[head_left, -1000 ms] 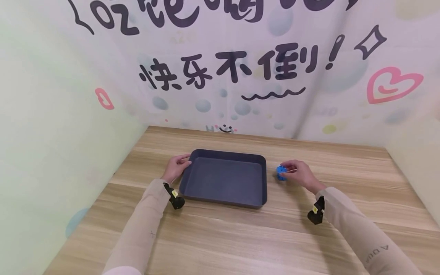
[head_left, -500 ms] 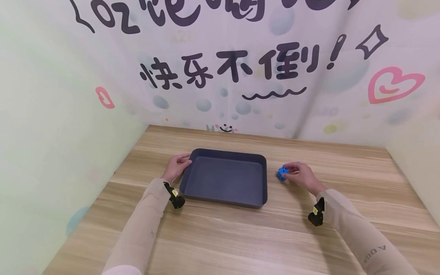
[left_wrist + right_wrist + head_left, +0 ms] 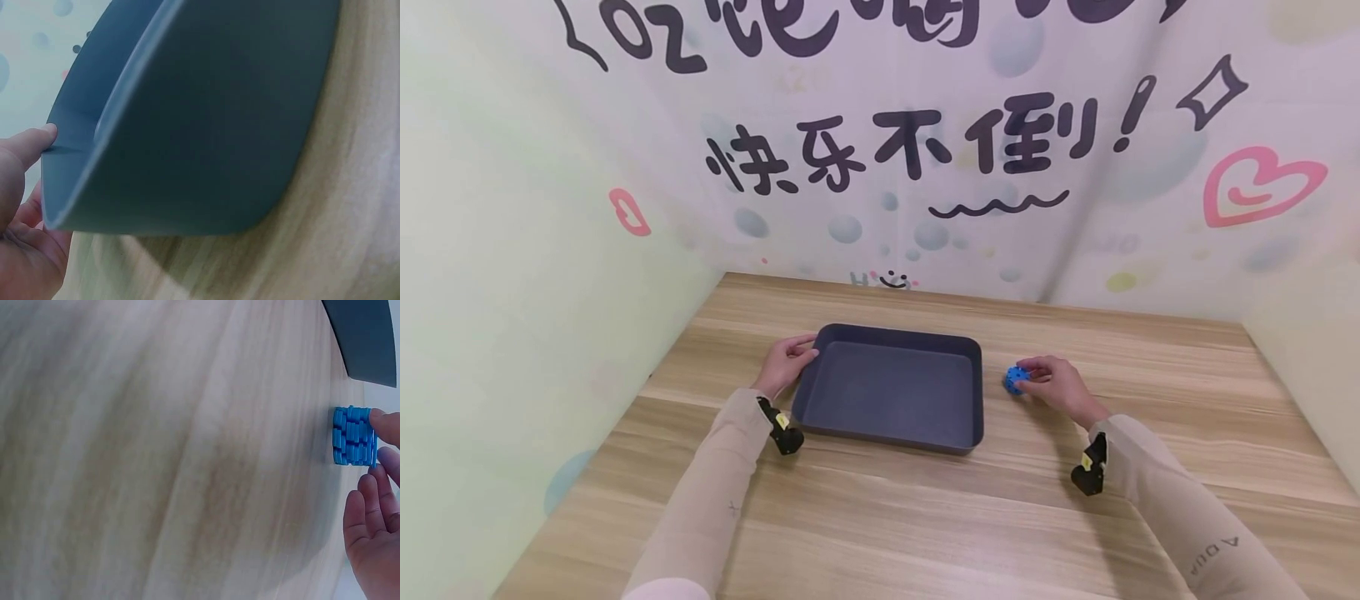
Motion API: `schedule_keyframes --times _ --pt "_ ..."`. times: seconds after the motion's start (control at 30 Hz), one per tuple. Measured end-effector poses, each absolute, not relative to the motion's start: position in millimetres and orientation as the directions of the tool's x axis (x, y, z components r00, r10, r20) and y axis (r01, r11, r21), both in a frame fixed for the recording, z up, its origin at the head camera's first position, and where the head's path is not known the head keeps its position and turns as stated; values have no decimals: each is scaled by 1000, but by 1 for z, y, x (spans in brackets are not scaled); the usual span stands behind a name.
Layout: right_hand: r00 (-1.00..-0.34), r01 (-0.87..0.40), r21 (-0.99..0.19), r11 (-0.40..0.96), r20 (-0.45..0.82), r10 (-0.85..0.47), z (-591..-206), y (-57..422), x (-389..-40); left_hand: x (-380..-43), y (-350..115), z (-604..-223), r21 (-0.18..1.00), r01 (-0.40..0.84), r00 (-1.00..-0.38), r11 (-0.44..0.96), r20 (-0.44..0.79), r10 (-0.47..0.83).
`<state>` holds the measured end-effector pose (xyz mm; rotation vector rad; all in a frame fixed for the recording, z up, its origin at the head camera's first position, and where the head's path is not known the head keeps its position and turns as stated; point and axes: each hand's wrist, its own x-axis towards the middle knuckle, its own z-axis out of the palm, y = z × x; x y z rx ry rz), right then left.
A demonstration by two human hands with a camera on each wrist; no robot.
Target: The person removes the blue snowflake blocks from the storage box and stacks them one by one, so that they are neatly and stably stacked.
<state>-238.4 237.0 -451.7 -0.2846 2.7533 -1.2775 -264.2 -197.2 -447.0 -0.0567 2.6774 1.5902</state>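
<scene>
A dark blue-grey rectangular tray (image 3: 891,392) with raised walls lies on the wooden table. At its far left corner my left hand (image 3: 784,367) pinches the wall; in the left wrist view the thumb (image 3: 39,142) lies over the rim and the other fingers are outside, partly hidden by the wall. To the right of the tray my right hand (image 3: 1060,388) holds a small blue notched, gear-like block (image 3: 1017,380) between thumb and fingertips. Seen from the right wrist, this block (image 3: 354,435) has rows of ridges on its side and sits close over the table, its other fingers loosely bent below.
The wood-grain table (image 3: 880,525) ends at a printed cloth backdrop (image 3: 820,242) behind the tray. A pale wall (image 3: 512,275) stands close along the left side. Black wrist cameras (image 3: 786,435) are strapped at both sleeves.
The blue block has turned a little in my right hand and shifted slightly right, with the hand a touch lower in the head view. My left hand and the tray stay put.
</scene>
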Motion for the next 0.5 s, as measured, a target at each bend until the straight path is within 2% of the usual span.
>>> schedule_keyframes --times 0.5 --pt "-977 -157 -759 632 26 -212 -447 240 -238 -265 -197 -448 883 -30 -1000 469 -27 -12"
